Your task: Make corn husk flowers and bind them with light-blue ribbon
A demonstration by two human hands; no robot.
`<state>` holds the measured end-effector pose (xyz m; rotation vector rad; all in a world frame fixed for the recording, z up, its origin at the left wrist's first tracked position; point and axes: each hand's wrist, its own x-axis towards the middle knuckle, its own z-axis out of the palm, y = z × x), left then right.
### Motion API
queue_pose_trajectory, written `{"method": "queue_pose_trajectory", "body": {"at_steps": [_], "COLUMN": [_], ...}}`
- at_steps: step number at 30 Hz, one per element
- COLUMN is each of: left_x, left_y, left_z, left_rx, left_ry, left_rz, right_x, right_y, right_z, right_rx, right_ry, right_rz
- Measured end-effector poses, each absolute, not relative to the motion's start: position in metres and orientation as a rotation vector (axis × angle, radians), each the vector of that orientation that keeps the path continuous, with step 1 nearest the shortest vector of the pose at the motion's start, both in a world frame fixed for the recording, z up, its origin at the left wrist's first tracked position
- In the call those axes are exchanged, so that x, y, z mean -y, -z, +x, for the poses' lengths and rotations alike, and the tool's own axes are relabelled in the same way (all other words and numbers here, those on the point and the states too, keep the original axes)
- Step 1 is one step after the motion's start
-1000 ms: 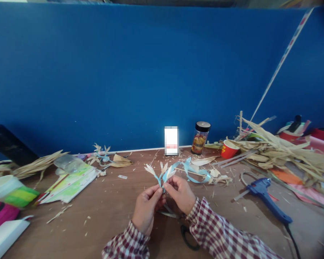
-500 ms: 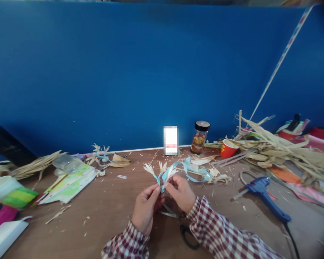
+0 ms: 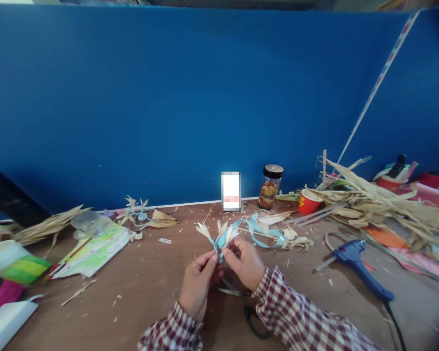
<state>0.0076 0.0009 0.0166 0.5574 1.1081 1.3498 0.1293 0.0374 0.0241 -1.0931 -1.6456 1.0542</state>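
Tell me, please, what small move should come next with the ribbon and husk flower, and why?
Probably pull the light blue ribbon snug: both the left hand and right hand pinch the husk flower at its base, while the ribbon's tail lies loose.

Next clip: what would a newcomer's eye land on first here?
Low in the middle, the left hand and right hand together pinch a small husk flower wound with light blue ribbon. Behind rises a big blue wall; a heap of dried husks lies at the right, above a blue glue gun.
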Motion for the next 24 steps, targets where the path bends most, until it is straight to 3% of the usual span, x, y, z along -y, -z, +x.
{"method": "queue_pose_trajectory", "body": {"at_steps": [24], "left_x": [-0.0038], "left_y": [-0.0132], "left_z": [0.0061], "left_rx": [-1.133], "left_ry": [-1.392], "left_rz": [0.52], "right_x": [-0.036], "right_y": [-0.0281], "right_z": [0.1287], "right_rx": [1.706], "right_ry": [-1.004], "right_rz": [-1.125]}}
